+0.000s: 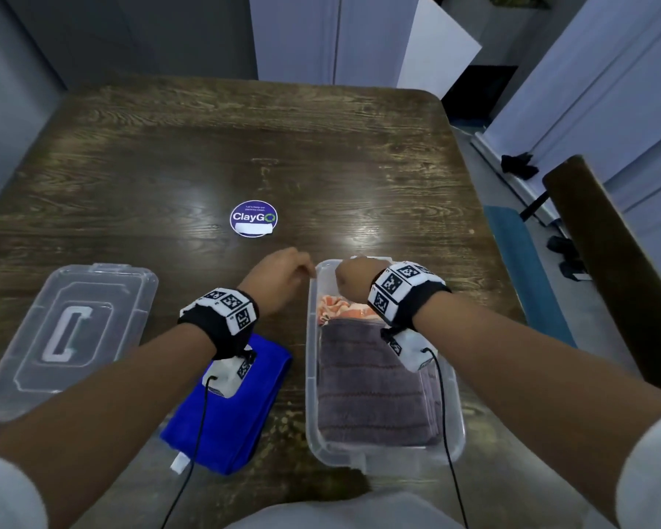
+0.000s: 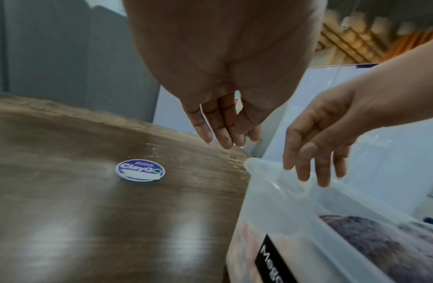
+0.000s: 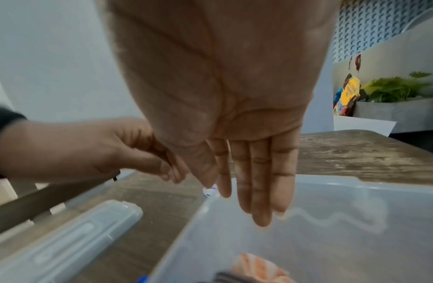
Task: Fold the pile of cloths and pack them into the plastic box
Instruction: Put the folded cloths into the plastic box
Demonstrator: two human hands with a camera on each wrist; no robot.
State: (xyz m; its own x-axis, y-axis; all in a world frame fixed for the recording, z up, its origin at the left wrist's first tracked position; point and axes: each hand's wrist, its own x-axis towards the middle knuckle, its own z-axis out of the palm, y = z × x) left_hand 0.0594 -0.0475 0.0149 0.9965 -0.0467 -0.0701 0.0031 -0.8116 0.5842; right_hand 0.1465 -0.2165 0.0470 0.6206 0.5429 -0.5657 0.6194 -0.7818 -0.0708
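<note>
The plastic box (image 1: 311,376) sits on the near right part of the table (image 1: 207,147), with its long side running from near to far. A folded grey cloth (image 1: 374,391) fills most of it. An orange cloth (image 1: 340,309) lies bunched at the far end.

The right hand (image 1: 353,278) hangs over the far end of the box, above the orange cloth. Its fingers (image 3: 261,191) are straight and close together, and they hold nothing.

The left hand (image 1: 279,278) is just outside the box, by its far left corner. Its fingers (image 2: 220,124) point down, side by side, and hold nothing. I cannot tell if they touch the rim.

A folded blue cloth (image 1: 245,421) lies on the table just left of the box, under the left wrist. It is near the left wall of the box but not touching it. The lid (image 1: 73,337) lies flat at the near left, well apart from the box.

The right wall of the box is near the right edge of the table. Past the hands, the table top runs on to its far edge, with a round sticker (image 1: 253,218) in the middle.
</note>
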